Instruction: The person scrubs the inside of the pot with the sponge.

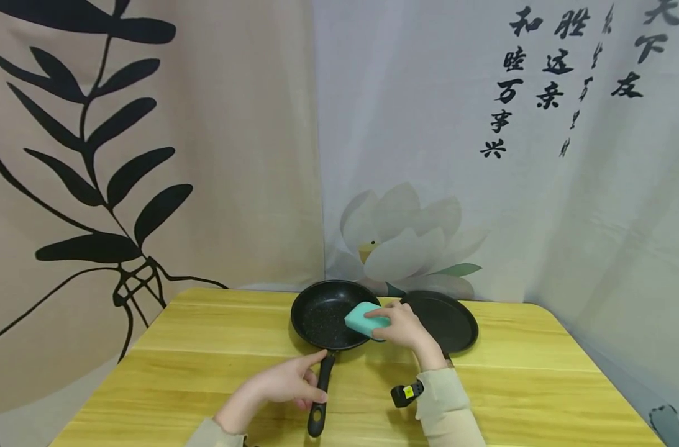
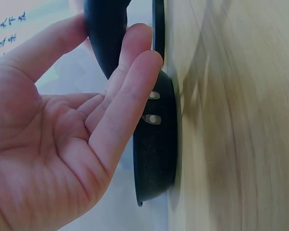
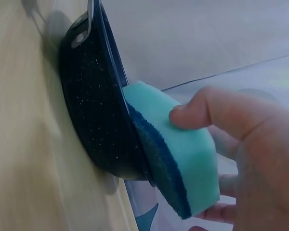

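A black speckled frying pan (image 1: pixel 317 320) stands at the back of the table with its handle (image 1: pixel 317 419) toward me. My left hand (image 1: pixel 283 380) holds that handle; the left wrist view shows the thumb (image 2: pixel 53 45) on one side and fingers (image 2: pixel 130 91) on the other. In my right hand (image 1: pixel 404 326) is a turquoise sponge (image 1: pixel 364 320), pinched at the pan's right rim. Seen from the right wrist, the sponge (image 3: pixel 185 144) is tilted over the rim, its dark blue scouring side (image 3: pixel 156 159) facing the pan (image 3: pixel 96 96).
A flat black pan (image 1: pixel 442 323) lies just right of the frying pan, partly behind my right hand and forearm. Both stand near the back edge of the wooden table (image 1: pixel 227 335). A printed curtain (image 1: pixel 250 155) hangs behind it. A black wrist device (image 1: pixel 407 393) sits at my right cuff.
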Motion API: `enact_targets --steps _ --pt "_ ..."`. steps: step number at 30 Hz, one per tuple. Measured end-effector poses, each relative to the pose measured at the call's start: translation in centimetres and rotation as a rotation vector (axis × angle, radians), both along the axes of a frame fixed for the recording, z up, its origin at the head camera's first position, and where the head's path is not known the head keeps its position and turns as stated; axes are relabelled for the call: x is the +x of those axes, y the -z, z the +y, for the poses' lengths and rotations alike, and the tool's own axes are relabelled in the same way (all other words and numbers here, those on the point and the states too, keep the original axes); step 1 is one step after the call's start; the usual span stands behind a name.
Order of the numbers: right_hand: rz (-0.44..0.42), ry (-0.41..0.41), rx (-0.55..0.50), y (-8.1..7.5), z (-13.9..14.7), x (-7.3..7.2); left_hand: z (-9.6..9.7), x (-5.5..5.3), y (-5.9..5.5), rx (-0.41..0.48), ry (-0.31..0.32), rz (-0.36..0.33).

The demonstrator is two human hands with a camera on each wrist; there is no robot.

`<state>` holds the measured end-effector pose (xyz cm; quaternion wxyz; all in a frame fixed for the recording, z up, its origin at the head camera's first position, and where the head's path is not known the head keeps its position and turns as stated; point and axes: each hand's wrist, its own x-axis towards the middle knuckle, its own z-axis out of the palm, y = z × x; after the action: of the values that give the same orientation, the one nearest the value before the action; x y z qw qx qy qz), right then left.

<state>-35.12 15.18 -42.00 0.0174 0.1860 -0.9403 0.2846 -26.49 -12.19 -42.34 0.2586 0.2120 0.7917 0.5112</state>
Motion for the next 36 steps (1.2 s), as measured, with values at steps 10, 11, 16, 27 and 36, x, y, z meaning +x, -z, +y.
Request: enact_targets --steps 10,11,16,27,36 --pt "-0.003 -0.042 0.031 0.4 -0.7 0.2 0.3 0.2 0.0 0.013 0.002 -0.025" --pt "-0.004 -0.048 0.033 0.4 -0.7 0.2 0.3 0.2 0.0 0.011 0.002 -0.025" --pt "0.001 -0.066 0.035 0.2 -1.0 0.3 0.2 0.1 0.2 0.013 0.001 -0.026" --pt "0.015 -0.068 0.041 0.1 -1.5 0.6 0.4 0.1 0.1 0.013 0.003 -0.040" --pt "0.005 -0.094 0.038 0.2 -1.9 0.4 0.4 0.1 0.2 0.029 0.018 -0.074"
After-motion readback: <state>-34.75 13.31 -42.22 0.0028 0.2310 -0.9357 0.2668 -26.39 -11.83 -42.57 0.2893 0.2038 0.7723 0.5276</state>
